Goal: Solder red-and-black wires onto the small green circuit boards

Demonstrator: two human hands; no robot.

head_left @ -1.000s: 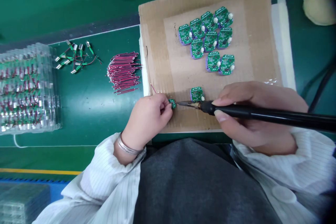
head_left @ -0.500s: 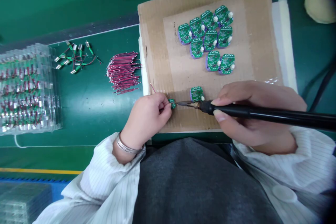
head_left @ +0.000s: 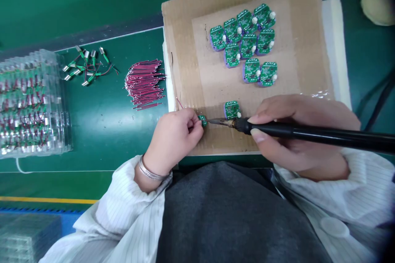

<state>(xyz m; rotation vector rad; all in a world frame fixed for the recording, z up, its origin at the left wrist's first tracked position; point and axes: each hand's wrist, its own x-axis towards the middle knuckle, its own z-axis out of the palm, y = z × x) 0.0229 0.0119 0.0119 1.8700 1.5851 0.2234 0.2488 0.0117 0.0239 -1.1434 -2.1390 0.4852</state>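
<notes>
Pinching a small circuit board (head_left: pixel 202 120) at the frame's centre, the left hand (head_left: pixel 174 144) meets the tip of a soldering iron (head_left: pixel 265 128), gripped by the right hand (head_left: pixel 304 131); a red wire (head_left: pixel 179 102) pokes up beside the left fingers.

Green bench (head_left: pixel 98 135), cardboard sheet (head_left: pixel 304 41), red wires (head_left: pixel 145 84)
</notes>
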